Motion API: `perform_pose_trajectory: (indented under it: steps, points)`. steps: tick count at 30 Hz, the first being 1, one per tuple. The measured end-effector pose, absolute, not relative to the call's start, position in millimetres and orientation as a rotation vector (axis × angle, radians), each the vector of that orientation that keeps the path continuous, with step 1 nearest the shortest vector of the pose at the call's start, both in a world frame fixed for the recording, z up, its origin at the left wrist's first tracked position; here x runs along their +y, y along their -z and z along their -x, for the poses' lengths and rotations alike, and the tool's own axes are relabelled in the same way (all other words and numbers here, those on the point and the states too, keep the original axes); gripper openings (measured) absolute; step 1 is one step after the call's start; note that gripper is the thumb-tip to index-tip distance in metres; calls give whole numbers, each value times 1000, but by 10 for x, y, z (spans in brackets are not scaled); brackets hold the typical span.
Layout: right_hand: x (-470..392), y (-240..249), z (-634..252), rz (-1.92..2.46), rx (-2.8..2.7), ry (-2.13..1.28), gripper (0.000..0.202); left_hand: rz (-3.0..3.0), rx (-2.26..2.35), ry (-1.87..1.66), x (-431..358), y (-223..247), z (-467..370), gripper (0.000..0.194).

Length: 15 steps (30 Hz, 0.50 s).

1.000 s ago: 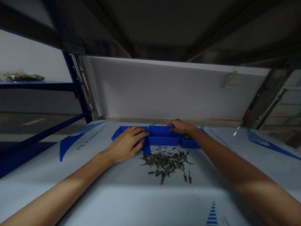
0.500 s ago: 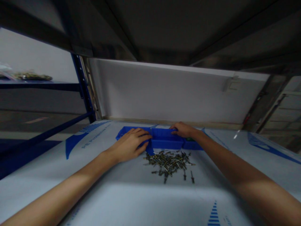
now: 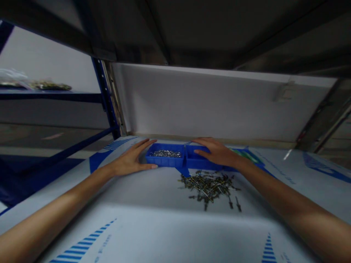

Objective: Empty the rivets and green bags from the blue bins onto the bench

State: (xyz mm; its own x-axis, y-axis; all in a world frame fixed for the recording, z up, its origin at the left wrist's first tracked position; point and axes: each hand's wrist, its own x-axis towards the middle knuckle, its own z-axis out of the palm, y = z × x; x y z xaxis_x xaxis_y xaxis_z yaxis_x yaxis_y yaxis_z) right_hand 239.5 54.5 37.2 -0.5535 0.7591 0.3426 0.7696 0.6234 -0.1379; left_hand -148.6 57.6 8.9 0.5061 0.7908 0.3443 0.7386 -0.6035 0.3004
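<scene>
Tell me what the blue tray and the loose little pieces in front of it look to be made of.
Blue tray: probably moulded plastic, judging by the even matte colour and thick divider walls. Loose pieces: likely metal fasteners, thin pins with dull brassy and grey glints; the dim, blurred view leaves the finish unclear.

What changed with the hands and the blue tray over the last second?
The left hand slid off the top of the blue tray to its left end, uncovering small metal pieces in the left compartment. The right hand stayed resting on the tray, and the loose rivet pile lies as before.
</scene>
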Motion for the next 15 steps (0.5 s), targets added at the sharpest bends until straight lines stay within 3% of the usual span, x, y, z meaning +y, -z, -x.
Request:
perform_pose_trajectory:
  steps: [7, 15]
  points:
    - [-182, -192, -1863, 906, -2598, 120, 38, -2287, 1063, -778, 718, 111, 1547, 121]
    - [-441, 75, -1562, 1119, -2771, -92, 58, -2284, 1070, -828, 714, 66, 1438, 114]
